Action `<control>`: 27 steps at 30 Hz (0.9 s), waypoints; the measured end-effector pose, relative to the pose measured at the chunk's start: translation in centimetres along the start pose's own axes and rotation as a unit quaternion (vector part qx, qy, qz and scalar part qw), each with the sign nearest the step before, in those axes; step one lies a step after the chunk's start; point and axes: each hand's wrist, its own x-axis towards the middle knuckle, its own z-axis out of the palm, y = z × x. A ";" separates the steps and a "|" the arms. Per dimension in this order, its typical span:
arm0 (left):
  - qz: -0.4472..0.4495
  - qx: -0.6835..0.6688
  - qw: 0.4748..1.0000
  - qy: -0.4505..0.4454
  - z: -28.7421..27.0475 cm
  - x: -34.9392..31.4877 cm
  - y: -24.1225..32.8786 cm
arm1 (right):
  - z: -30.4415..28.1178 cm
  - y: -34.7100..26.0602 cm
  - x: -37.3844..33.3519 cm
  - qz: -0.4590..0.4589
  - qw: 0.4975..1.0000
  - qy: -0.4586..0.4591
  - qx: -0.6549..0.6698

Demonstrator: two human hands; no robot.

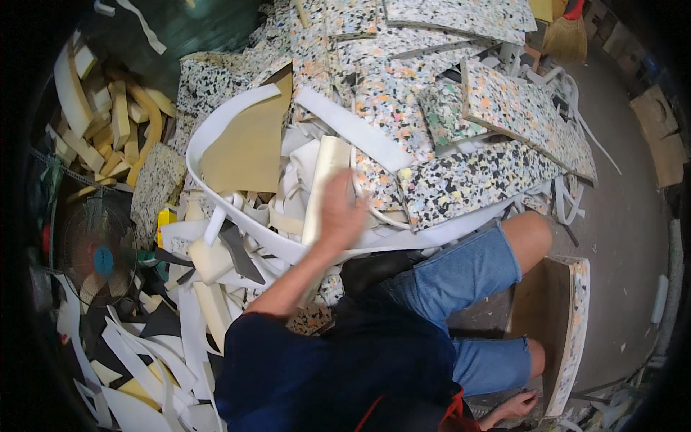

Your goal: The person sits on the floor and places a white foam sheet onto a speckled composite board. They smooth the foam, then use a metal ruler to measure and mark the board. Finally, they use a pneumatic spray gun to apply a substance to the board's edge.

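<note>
My left hand [341,212], blurred by motion, reaches over the heap of foam. It lies against a long cream foam block [325,173], its fingers too smeared to show a grip. Close by, white foam scraps [304,160] fill a loop of white foam strip [237,214]. Low at the right, my right hand [515,405] rests beside my knee with its fingers loosely bent and apart; nothing shows in it. Near that hand stands a board faced with speckled foam [572,335].
Speckled foam slabs [475,180] pile up ahead, with a tan sheet [248,151] beside them. At left are a fan [97,252], yellowish foam offcuts [119,122] and tangled white strips [151,353]. A broom [565,39] stands far right beside the grey floor [619,216].
</note>
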 end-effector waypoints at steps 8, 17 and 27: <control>-0.392 0.297 0.838 0.235 -16.3 2.3 -18.1 | -2.6 -10.9 -1.4 -0.161 0.987 0.003 0.008; -0.368 -0.397 0.797 0.267 -22.1 6.1 -24.5 | -5.9 -20.6 -6.3 -0.206 0.946 -0.226 0.106; 0.075 -0.762 0.641 -0.048 -24.8 24.5 7.0 | -1.4 -44.7 -14.4 -0.525 0.624 -0.427 0.391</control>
